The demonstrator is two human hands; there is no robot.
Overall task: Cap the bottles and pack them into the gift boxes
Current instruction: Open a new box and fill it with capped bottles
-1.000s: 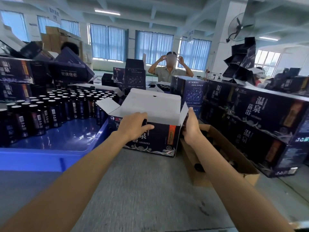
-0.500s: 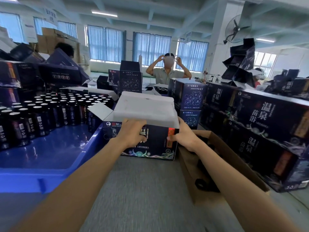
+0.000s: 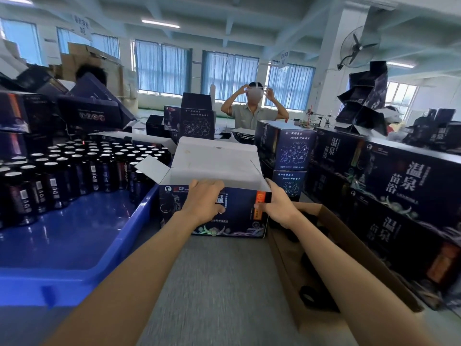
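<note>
Gripping the open gift box [image 3: 240,217] with left hand [image 3: 204,199] and right hand [image 3: 279,205]

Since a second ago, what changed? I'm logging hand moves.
The right hand slid from the right flap of the box to its front right corner and grips there. The left hand still holds the front rim; box open, bottles still in the tray.

A worker's two forearms, seen from a head-worn camera, are bare along their whole visible length, from the near edge of the scene to the wrists. The left hand [image 3: 203,201] and right hand [image 3: 278,204] are likewise uncovered and slim-fingered.
</note>
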